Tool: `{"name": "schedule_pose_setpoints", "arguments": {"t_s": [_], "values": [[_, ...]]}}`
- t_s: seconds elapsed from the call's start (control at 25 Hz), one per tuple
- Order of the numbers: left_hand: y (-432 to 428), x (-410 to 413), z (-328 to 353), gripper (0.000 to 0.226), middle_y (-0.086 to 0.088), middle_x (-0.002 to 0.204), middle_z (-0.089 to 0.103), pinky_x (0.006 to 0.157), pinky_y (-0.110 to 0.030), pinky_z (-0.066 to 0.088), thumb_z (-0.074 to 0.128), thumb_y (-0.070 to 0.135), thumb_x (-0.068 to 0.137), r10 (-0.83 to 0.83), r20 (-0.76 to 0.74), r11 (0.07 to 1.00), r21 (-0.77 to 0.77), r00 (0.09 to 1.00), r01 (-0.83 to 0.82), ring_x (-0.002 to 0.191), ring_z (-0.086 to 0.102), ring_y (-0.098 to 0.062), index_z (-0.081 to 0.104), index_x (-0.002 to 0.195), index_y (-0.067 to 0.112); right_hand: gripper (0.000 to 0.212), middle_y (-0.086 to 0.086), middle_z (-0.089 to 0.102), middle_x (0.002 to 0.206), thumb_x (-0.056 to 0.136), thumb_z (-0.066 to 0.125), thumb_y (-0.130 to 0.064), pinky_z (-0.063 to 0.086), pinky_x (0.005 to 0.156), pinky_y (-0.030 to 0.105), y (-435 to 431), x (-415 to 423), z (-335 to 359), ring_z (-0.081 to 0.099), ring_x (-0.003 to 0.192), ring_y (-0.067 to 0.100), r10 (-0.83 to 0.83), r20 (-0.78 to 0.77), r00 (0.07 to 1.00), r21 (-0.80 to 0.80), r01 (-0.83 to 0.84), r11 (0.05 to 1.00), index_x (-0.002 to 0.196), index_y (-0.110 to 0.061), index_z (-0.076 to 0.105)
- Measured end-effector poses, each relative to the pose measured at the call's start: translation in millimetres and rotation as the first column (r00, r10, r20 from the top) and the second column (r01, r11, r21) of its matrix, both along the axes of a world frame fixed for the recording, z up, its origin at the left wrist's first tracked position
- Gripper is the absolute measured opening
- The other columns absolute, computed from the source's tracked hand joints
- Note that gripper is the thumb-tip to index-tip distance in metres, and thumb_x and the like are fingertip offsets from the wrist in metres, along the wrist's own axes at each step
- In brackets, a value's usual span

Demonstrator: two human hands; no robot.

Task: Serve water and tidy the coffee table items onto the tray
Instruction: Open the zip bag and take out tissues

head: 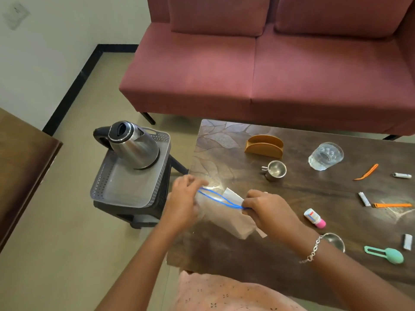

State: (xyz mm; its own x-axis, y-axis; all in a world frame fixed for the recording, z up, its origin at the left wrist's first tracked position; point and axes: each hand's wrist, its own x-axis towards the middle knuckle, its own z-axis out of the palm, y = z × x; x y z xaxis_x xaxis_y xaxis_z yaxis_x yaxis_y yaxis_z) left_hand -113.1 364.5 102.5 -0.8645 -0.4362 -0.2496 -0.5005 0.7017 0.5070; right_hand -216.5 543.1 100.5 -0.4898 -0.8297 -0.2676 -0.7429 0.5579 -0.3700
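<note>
Both hands hold a clear zip bag (224, 215) with a blue seal over the coffee table's (292, 187) near left corner. My left hand (183, 198) pinches the bag's left end and my right hand (267, 208) pinches its right end, so the mouth gapes. A steel kettle (132, 145) stands on the grey tray (125, 187), which rests on a black stool left of the table. A glass of water (325, 156) stands at the table's far right. Near it are a steel cup (275, 170) and a wooden napkin holder (263, 145).
Small items lie scattered at the table's right: orange tools (366, 172) (391, 205), a pink-capped bottle (314, 218), a teal clip (385, 254), several small tubes, a steel bowl (334, 241). A maroon sofa (269, 63) stands behind the table, a brown cabinet (22, 167) at left.
</note>
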Motion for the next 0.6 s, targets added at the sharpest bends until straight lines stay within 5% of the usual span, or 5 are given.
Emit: {"name": "schedule_pose_setpoints", "arguments": {"t_s": [0.08,0.24,0.6], "values": [[-12,9,-9,0.033,-0.002,0.114,0.055,0.091,-0.037,0.044,0.059,0.004,0.077,-0.120,0.222,0.992,0.053,0.968,0.111,0.110,0.049,-0.020,0.063,0.107,0.018,0.021,-0.003,0.061,0.101,0.092,0.050,-0.024,0.038,0.067,0.028,3,-2,-11,0.060,0.089,0.022,0.064,0.074,0.995,-0.019,-0.063,0.998,0.102,-0.019,0.067],[-15,8,-33,0.008,-0.004,0.090,0.065,0.072,-0.034,0.044,0.061,0.016,0.082,-0.136,0.316,0.991,0.062,0.939,0.123,0.087,0.058,-0.024,0.063,0.089,0.014,0.019,0.001,0.063,0.097,0.090,0.055,-0.023,0.032,0.065,0.024,3,-8,-44,0.059,0.089,0.020,0.066,0.214,0.975,0.015,-0.071,0.997,0.101,-0.014,0.069],[-24,-34,-105,0.018,-0.011,0.095,0.064,0.061,-0.032,0.034,0.047,0.005,0.085,-0.129,0.393,0.980,-0.087,0.910,0.177,0.074,0.050,-0.024,0.061,0.090,0.015,0.021,0.005,0.057,0.106,0.092,0.051,-0.018,0.046,0.072,0.036,-6,-26,-95,0.059,0.089,0.030,-0.154,0.032,0.988,0.079,0.151,0.985,0.106,-0.009,0.064]]}}
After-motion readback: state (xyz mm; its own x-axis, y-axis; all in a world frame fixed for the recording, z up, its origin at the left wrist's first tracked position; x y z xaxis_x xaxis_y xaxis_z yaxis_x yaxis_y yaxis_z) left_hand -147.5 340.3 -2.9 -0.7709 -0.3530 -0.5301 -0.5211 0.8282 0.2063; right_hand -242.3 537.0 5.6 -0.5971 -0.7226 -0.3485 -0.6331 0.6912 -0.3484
